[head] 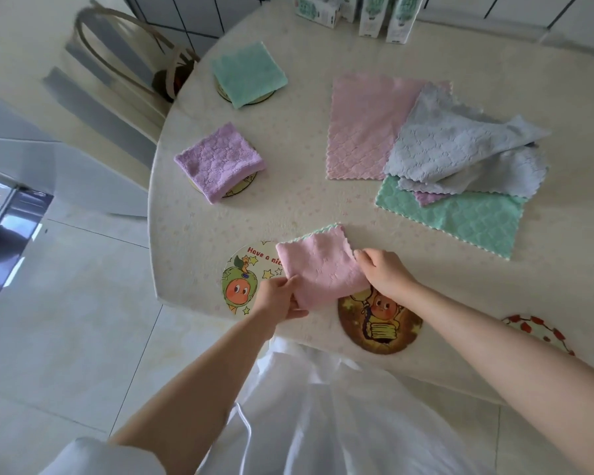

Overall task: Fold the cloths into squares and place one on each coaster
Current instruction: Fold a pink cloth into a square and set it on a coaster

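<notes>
A folded pink cloth [318,267] lies near the table's front edge, between a green cartoon coaster [246,274] and a dark brown coaster [379,325], overlapping both. My left hand [282,298] grips its near left corner. My right hand [383,272] holds its right edge. A folded teal cloth [247,73] covers a coaster at the back left. A folded purple cloth [218,161] sits on a yellow coaster [244,185]. Unfolded cloths lie to the right: pink [364,128], grey [460,145], teal [460,217].
A red-patterned coaster [537,330] sits at the front right edge. Several white and green cartons [367,12] stand at the table's back. A chair [117,70] stands beyond the table's left rim. Tiled floor lies to the left.
</notes>
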The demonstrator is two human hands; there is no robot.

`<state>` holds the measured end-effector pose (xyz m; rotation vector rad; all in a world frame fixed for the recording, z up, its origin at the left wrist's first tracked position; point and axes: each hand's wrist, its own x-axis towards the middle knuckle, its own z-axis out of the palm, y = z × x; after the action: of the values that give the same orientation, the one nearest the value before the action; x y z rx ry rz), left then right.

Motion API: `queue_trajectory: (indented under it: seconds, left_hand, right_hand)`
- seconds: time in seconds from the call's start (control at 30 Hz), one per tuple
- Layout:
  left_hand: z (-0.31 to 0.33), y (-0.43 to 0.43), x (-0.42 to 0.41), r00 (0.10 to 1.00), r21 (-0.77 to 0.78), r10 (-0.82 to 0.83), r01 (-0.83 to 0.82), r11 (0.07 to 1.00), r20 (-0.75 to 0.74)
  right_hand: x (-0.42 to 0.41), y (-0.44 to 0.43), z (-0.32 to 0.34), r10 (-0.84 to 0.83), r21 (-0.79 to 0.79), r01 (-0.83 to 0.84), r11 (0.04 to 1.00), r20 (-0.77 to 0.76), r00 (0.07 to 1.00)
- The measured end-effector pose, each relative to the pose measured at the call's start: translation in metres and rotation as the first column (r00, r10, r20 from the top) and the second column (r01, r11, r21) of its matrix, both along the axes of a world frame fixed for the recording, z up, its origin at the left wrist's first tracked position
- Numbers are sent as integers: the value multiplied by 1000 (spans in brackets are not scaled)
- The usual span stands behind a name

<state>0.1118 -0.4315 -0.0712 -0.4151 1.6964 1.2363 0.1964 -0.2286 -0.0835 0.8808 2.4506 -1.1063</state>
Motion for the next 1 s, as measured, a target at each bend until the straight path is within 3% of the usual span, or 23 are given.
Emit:
queue_trajectory:
  seconds: [0.2, 0.33, 0.6, 0.67, 0.73, 0.8, 0.87, 1.0]
  left_hand:
    - [0, 4, -1, 997, -68, -50, 47, 997, -53]
    - [1, 4, -1, 987, -94, -105, 94, 991, -119]
    - [5, 9, -6, 978, -237, -176, 146, 960, -110]
    - [2, 9, -12, 927, -344, -308, 225, 912, -212]
    - [-1, 8, -18, 784, -508, -525, 321, 799, -331]
    - [0, 9, -23, 678, -595, -626, 336, 730, -385]
    - [3, 13, -31, 707, -552, -587, 329, 767, -395]
    - [-1, 30, -49, 854, -480, -411, 229, 847, -319]
  right_hand:
    - [1, 1, -3, 119, 69, -117, 991, -17, 993]
    - [7, 0, -3, 107, 123, -96, 988, -84, 991]
    - [-11, -1, -1, 56, 166, -90, 982, 200, 978]
    - [-13, -2, 1, 69, 176, -110, 978, 221, 973]
    - [-14, -5, 5, 71, 183, -115, 976, 230, 971]
    - [-14, -9, 9, 76, 190, -122, 974, 234, 969]
    - [-12, -12, 12, 93, 204, -144, 968, 241, 966]
    - [-7, -17, 17, 89, 244, -156, 957, 265, 960]
